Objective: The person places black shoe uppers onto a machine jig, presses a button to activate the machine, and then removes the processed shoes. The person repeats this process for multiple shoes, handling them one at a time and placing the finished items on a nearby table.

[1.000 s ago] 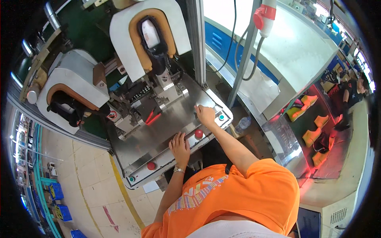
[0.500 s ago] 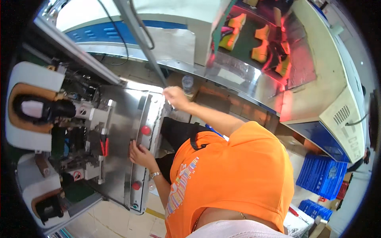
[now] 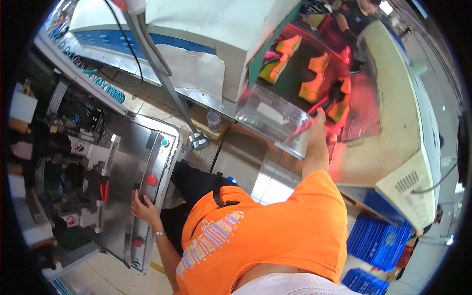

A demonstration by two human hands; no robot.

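My left hand [image 3: 144, 208], with a bracelet at its wrist, lies on the steel control panel [image 3: 156, 164] of a machine. Its fingers are stretched out between two red push buttons, holding nothing. To the upper right, my right arm reaches over the metal lip of a conveyor opening lit in red. My right hand [image 3: 318, 120] is beside yellow shoe lasts [image 3: 338, 109], some with dark or pink material on them. Red glare and the things around it hide its fingers, so a grip cannot be made out. More yellow lasts [image 3: 311, 87] lie on the dark green belt.
Red-handled pliers [image 3: 103, 190] hang at the machine. A slanted metal post [image 3: 164, 73] stands between machine and conveyor, near a clear plastic cup [image 3: 214, 120]. Blue crates [image 3: 376, 241] are stacked at lower right. Another person [image 3: 351, 19] is at the conveyor's far side.
My right hand has swung from the control panel's far corner up and right to the conveyor opening. My left hand stays on the panel. The view has shifted rightward.
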